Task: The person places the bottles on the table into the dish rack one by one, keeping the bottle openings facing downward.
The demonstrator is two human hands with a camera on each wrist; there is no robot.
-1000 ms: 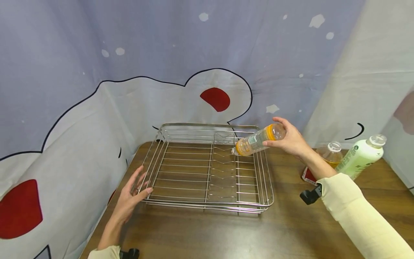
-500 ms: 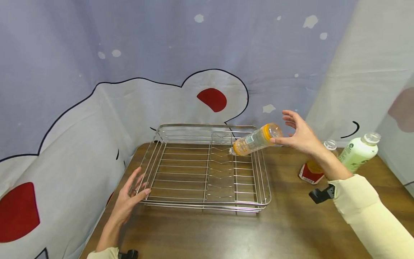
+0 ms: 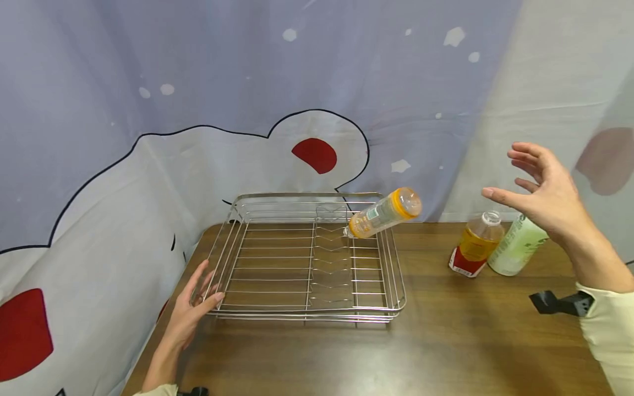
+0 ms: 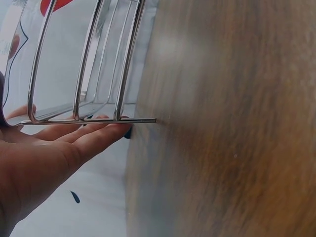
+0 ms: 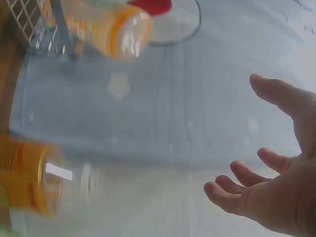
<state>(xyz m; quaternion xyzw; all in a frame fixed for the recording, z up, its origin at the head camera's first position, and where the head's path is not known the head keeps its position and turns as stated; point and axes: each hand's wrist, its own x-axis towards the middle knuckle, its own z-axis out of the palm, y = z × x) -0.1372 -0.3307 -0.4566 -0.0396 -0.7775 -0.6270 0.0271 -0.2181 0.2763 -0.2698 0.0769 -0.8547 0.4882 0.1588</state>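
Note:
A wire dish rack [image 3: 307, 316] stands on the wooden table [image 3: 446, 341]. An orange-tinted plastic bottle [image 3: 383, 212] lies tilted at its back right corner, cap end down inside the rack and base sticking out over the rim. My right hand [image 3: 505, 173] hovers open, well to the right of the bottle and above the table, holding nothing. In the right wrist view this hand [image 5: 237, 138] is spread, with the bottle [image 5: 108, 24] far off. My left hand [image 3: 208, 283] rests with straight fingers against the rack's front left corner; the left wrist view shows its fingers [image 4: 94, 136] under the rack wire [image 4: 84, 74].
A bottle of amber liquid with a red label [image 3: 475, 245] and a white-green bottle [image 3: 517, 245] stand at the back right, below my right hand. A printed cloth backdrop [image 3: 148, 165] hangs close behind and along the left table edge.
My right hand has let go of the orange bottle and drawn away up and to the right. The bottle stays leaning on the rack. The left hand has kept its place.

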